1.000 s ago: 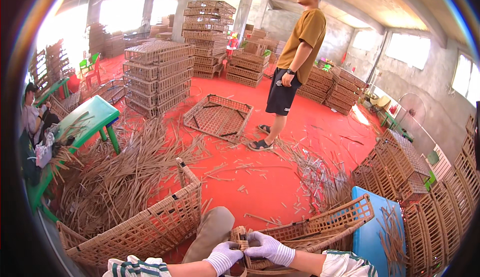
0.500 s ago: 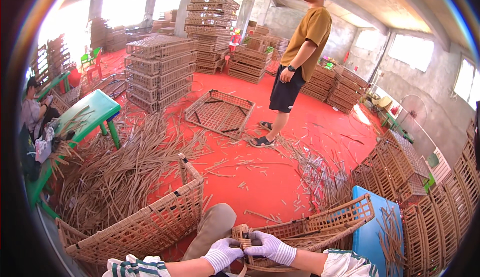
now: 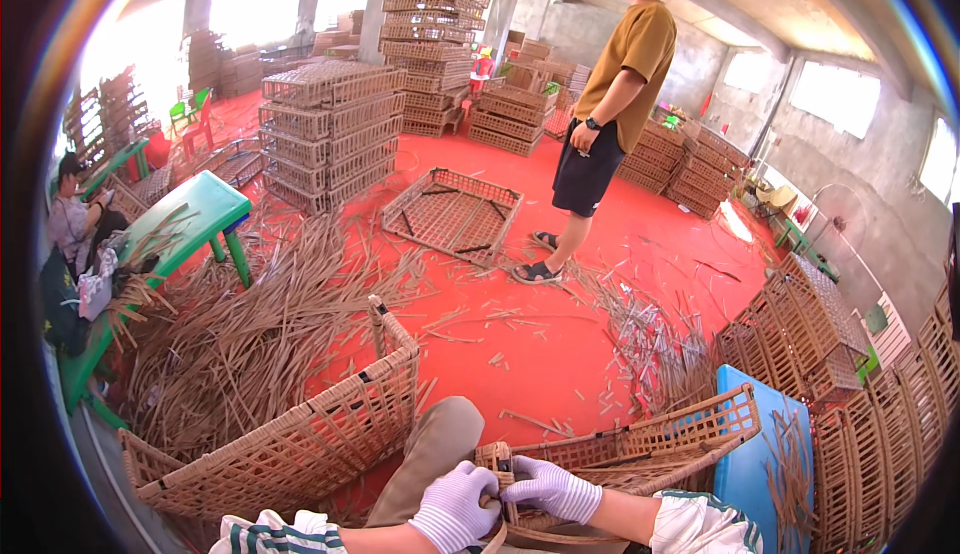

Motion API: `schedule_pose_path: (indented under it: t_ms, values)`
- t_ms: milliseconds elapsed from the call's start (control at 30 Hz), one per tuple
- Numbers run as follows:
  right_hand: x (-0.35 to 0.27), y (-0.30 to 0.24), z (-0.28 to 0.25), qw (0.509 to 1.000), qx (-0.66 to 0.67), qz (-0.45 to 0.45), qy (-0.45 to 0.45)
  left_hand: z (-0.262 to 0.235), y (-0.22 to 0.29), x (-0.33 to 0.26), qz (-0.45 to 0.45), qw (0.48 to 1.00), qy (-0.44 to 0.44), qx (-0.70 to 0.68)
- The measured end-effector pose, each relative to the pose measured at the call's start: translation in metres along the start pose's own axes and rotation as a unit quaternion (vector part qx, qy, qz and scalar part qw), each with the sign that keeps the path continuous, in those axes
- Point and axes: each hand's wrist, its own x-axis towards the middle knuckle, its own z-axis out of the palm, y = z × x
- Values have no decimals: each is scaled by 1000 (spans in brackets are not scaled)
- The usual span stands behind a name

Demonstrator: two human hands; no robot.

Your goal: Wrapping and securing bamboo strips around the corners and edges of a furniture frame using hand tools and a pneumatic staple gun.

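A brown woven basket tray (image 3: 655, 462) lies tilted at my lap, one wrapped corner post (image 3: 495, 459) standing between my hands. My left hand (image 3: 457, 506), in a white-and-lilac glove, is closed on a flat brown weaving strip (image 3: 497, 536) just beside that post. The strip's tail hangs below my fingers. From the other side my right hand (image 3: 557, 491), gloved alike, grips the basket's corner, its fingertips pressed to the post. Its other fingers are partly hidden. Left of my knee (image 3: 440, 449) rests another section of woven basketwork (image 3: 290, 444), with a corner post upright.
Loose brown strips (image 3: 250, 314) cover the red floor at left. A green table (image 3: 190, 219) and a seated person (image 3: 80, 209) are beyond. Another person (image 3: 615, 94) stands ahead near a flat basket (image 3: 455, 214). Stacked baskets (image 3: 330, 134) and a blue table (image 3: 750, 454) stand around.
My left hand has turned and risen slightly beside the post, its fingers now curled tighter. The whole view has shifted a little. The standing person's hand and forearm pose has changed.
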Motion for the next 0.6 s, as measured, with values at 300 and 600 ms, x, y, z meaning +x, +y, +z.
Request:
schedule_pose_path:
  t_ms: [300,600]
  values:
    - [1,3,-3,1000,21,3,-9,3,-14,-4,228,956,62,175]
    - [2,3,-1,997,-53,-43,-19,4,-17,-5,273,939,66,199]
